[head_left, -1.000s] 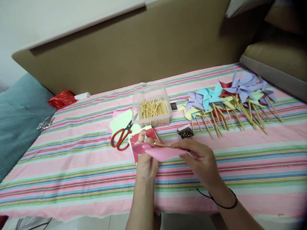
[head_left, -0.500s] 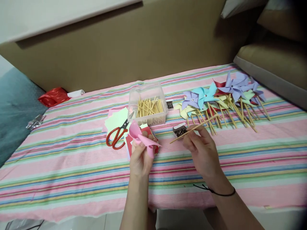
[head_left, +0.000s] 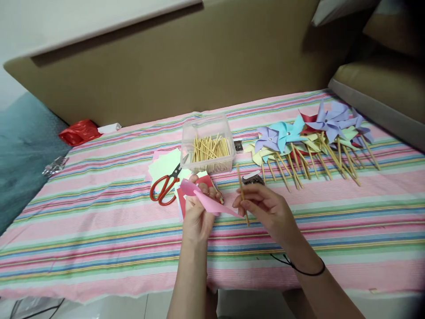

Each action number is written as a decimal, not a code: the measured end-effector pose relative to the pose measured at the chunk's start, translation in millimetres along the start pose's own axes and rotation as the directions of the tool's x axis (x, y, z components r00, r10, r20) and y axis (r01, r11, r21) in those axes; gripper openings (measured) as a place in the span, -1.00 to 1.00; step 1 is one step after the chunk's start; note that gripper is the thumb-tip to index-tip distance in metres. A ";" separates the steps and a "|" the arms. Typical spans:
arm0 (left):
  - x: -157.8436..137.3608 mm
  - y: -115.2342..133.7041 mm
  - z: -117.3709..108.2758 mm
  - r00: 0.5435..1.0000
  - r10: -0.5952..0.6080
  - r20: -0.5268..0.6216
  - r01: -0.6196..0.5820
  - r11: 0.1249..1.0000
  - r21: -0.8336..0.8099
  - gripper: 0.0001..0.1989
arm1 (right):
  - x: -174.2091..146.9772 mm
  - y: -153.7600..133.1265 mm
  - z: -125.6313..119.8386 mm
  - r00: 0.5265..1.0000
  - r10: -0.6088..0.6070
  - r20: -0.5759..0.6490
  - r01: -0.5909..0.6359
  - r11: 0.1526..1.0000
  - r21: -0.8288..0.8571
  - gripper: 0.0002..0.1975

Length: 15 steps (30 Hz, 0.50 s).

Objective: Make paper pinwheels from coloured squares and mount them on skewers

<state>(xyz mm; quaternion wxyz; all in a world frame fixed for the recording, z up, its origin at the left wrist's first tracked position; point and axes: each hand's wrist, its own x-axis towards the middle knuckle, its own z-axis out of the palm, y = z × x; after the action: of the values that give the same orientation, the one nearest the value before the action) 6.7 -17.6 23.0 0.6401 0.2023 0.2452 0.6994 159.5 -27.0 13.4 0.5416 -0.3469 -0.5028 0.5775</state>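
Note:
My left hand (head_left: 201, 208) is closed on a pink paper pinwheel (head_left: 212, 204), whose pointed end stretches right toward the other hand. Between the thumb and fingers of my right hand (head_left: 265, 206) is a thin wooden stick (head_left: 241, 188), held nearly upright beside the paper tip. Whether stick and paper touch, I cannot tell. Just behind the right hand sits a small open box (head_left: 254, 177) of dark metal pieces, partly covered by the fingers. Beneath and behind the left hand lie red and white paper sheets (head_left: 205, 179).
Red-handled scissors (head_left: 164, 188) rest on pale green paper (head_left: 164, 166). A clear plastic box (head_left: 232, 161) of wooden sticks stands behind the hands. Several finished pinwheels (head_left: 288, 133) are heaped at the right. A red plastic bag (head_left: 79, 132) lies far left on the striped cloth (head_left: 109, 230).
My right hand has swung the stick from a slant to nearly upright and brought it left, close to the paper. The pink paper has turned, its point now reaching farther right.

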 end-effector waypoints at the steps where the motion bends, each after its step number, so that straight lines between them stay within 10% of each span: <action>1: 0.4 -0.5 -0.2 1.000 0.002 -0.002 -0.002 1.000 -0.009 -0.53 | -0.5 0.5 0.8 1.000 -0.017 0.009 0.017 0.999 -0.049 -0.88; 15: 1.3 -2.4 -8.5 0.996 -0.015 0.088 0.007 0.996 0.091 -0.55 | -3.6 -0.1 2.1 0.920 -0.379 0.098 0.382 0.813 -0.439 -0.63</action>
<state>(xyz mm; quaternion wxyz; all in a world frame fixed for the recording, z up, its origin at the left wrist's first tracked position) 3.5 -16.9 14.7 0.6442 0.2607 0.2493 0.6744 158.1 -30.9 13.5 0.5494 -0.3535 -0.6831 0.3264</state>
